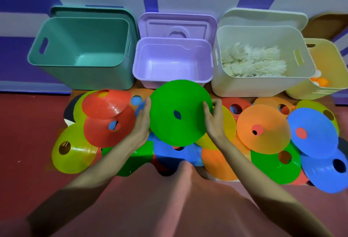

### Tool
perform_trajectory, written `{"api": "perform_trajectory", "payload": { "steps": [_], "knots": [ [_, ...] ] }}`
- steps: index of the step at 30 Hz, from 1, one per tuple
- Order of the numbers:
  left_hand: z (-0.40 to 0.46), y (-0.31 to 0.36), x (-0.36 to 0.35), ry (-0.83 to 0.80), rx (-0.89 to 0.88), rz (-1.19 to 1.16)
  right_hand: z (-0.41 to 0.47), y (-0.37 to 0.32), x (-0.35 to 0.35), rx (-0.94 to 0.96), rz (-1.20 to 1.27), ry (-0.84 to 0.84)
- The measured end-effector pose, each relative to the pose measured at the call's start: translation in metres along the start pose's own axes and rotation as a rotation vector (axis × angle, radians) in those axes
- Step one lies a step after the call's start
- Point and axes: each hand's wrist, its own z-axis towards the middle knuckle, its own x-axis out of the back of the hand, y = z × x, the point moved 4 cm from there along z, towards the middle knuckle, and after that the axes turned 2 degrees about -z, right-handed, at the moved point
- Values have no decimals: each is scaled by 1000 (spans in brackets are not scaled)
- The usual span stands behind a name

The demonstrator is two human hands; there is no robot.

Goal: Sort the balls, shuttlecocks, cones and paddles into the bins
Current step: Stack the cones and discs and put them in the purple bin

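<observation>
Both hands hold one green cone (180, 113) between them, raised above the heap of flat cones on the floor. The left hand (142, 122) lies along the cone's left edge with its fingers straight and pressed together against the rim; the right hand (213, 117) takes the right edge with its fingers curled over the rim, thumb side toward the person. Straight beyond the two hands stands the lilac bin (172, 63), its lid propped behind it. Beyond and to the left of the left hand is the teal bin (81, 48). Beyond and to the right of the right hand is the white bin (263, 58), which holds a pile of white shuttlecocks (252, 61); farther right still, a yellow bin (323, 71) shows orange and white balls (321, 81) at its bottom. Just left of the left hand two red cones (109, 120) overlap, with a yellow-green cone (73, 150) nearer the person. Just right of the right hand a yellow cone (228, 123) lies partly under the green one, then an orange cone (263, 129) and, well to the right, blue cones (314, 133). Under the wrists lie more blue, green and orange cones.
</observation>
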Motion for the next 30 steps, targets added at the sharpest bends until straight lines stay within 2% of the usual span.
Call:
{"api": "perform_trajectory", "payload": {
  "steps": [3,6,8,12,17,20,24,28,30],
  "knots": [
    [-3,-9,-3,-26,35,0,-5,-1,-8,109,-127,-46],
    [-8,-11,-7,-42,-17,7,-6,4,-20,172,-283,-219],
    [-8,-15,-4,-23,-50,36,-6,8,-22,165,-319,-261],
    [-10,-12,7,51,-50,8,-2,22,-9,119,-349,-151],
    [-8,-14,20,114,-61,-6,-3,58,25,-54,-788,42],
    [-7,-19,20,123,-65,0,-17,70,48,-207,-880,167],
    [-4,-28,6,110,-41,12,-39,94,63,-350,-816,171],
    [-2,-31,-7,97,-14,-11,-43,104,61,-368,-448,102],
    [0,-28,-11,113,-29,-43,-42,102,66,-366,-357,155]
  ]
}}
